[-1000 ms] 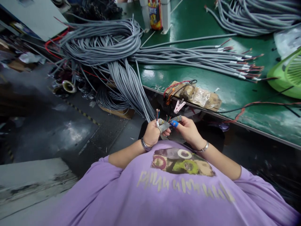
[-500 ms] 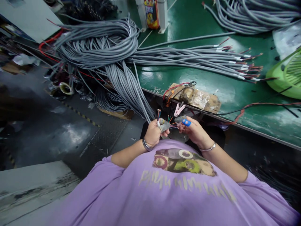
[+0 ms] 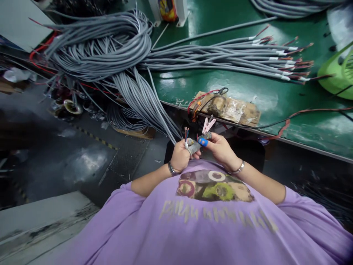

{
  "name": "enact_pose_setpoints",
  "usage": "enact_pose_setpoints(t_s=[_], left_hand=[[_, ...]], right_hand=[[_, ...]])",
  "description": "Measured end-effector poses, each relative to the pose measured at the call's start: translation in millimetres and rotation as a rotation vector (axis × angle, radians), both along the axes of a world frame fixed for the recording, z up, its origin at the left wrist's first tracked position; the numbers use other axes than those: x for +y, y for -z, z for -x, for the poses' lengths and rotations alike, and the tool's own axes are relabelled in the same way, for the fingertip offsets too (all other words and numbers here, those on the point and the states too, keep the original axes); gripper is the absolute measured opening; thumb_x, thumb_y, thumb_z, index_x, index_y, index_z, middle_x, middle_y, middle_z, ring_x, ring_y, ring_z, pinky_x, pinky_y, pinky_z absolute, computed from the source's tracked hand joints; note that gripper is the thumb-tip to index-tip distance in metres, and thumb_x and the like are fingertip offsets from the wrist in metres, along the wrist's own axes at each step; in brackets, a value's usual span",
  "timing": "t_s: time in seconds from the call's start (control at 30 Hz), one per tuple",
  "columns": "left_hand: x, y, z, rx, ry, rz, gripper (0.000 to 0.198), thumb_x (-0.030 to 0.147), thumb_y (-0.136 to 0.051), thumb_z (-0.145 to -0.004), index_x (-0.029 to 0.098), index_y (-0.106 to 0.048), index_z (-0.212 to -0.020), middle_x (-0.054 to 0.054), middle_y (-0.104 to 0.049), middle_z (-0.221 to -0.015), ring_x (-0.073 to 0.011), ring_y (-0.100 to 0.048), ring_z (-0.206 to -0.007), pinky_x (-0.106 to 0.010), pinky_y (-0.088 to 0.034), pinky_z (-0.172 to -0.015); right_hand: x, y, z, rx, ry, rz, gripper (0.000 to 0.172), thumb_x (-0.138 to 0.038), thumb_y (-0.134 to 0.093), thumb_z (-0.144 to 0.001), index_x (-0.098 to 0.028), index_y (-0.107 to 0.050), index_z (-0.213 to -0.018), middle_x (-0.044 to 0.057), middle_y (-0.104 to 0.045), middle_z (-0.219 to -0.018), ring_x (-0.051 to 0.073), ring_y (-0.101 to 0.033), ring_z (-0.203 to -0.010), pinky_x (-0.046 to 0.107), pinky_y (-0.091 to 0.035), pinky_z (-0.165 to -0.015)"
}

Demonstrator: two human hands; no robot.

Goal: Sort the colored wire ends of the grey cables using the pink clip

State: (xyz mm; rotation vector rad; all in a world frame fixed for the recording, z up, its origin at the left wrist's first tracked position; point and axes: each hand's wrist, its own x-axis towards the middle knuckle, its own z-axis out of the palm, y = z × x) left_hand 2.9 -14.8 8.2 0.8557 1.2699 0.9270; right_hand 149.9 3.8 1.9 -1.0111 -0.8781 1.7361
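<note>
My left hand [image 3: 182, 154] is closed round the end of a grey cable, and thin coloured wires [image 3: 186, 135] stick up above its fist. Grey wrapping covers its thumb. My right hand [image 3: 217, 145] pinches at the same wires close beside the left thumb; a blue band and grey wrapping cover its fingertips. The wire ends between the two hands are mostly hidden by the fingers. Just beyond the right fingers, a pink clip [image 3: 208, 125] shows at the bench edge. A bundle of grey cables [image 3: 146, 99] drops from the bench toward my left hand.
On the green bench [image 3: 176, 90] lie coiled grey cables [image 3: 102, 51] and a row of stripped cable ends [image 3: 289, 68]. A taped wooden board [image 3: 234, 110] with red and black leads sits at the front edge. A green fan [image 3: 338, 75] stands at the right.
My right hand has moved left to meet the left hand, covering the wires that were fanned out between them. The view has shifted slightly.
</note>
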Motion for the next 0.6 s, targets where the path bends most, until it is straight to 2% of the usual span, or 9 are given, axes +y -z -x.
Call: enact_pose_setpoints(t_s=[0.17,0.3,0.47,0.6], left_hand=[[-1,0.5,0,-0.011,-0.025,-0.004,0.028,0.038,-0.075,-0.066,0.016,-0.058,-0.066,0.000,-0.063,-0.053,-0.0075,-0.053,-0.040,-0.019,-0.035,-0.041],[0,-1.6,4,-0.043,-0.054,-0.016,0.026,0.037,-0.073,-0.067,0.017,-0.057,-0.064,0.002,-0.060,-0.050,-0.0065,-0.049,-0.038,-0.019,-0.033,-0.039],[2,-6.7,7,-0.047,-0.022,-0.006,0.028,0.038,-0.072,-0.067,0.017,-0.055,-0.062,0.002,-0.059,-0.050,-0.0057,-0.046,-0.037,-0.019,-0.031,-0.038],[8,-13.2,3,-0.104,0.093,0.007,0.028,0.038,-0.073,-0.066,0.017,-0.056,-0.062,0.002,-0.058,-0.049,-0.0064,-0.046,-0.036,-0.019,-0.031,-0.036]], right_hand=[[0,1.2,-4,0.034,-0.029,0.015,0.037,-0.047,-0.086,-0.062,-0.019,-0.069,-0.079,-0.002,-0.065,-0.066,0.011,-0.055,-0.055,0.027,-0.048,-0.056],[4,10.9,-20,0.109,-0.022,0.110,0.039,-0.049,-0.085,-0.063,-0.018,-0.067,-0.079,0.001,-0.068,-0.075,0.010,-0.057,-0.063,0.025,-0.050,-0.060],[22,12.8,-33,0.152,0.023,0.228,0.051,-0.070,-0.064,-0.076,-0.019,-0.064,-0.078,0.004,-0.067,-0.073,0.011,-0.056,-0.057,0.024,-0.050,-0.054],[39,3.9,-26,0.158,-0.075,0.179,0.062,-0.079,-0.055,-0.076,-0.018,-0.068,-0.082,0.004,-0.067,-0.072,0.011,-0.055,-0.056,0.023,-0.048,-0.051]])
